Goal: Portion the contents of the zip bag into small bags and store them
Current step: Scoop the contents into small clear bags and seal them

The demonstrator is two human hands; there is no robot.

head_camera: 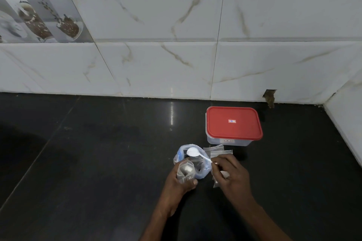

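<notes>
1. The fingers of our right hand (229, 176) pinch the handle of a white spoon (194, 152). Its bowl hangs over the zip bag (203, 170).
2. The fingers of our left hand (179, 186) curl round a small bag (185, 171), held upright against the zip bag's near side.
3. We judge this to be the scoop-and-fill step. The bowl looks heaped (white on white, so we cannot be sure).
4. The next move calls for a short, level carry to the small bag's mouth. Our left fingers must keep that mouth open while the spoon tips slowly.
5. Spare bags (216, 149) lie flat just behind and partly under the right hand, where a careless wrist could sweep them.
6. The box (234, 123) stands just behind them with its red lid on, so storing will need that lid off first.
7. The desk (98, 162) lies open to the left and towards us. The wall (176, 64) closes off the room behind the box, and a side wall does the same on the right.
</notes>
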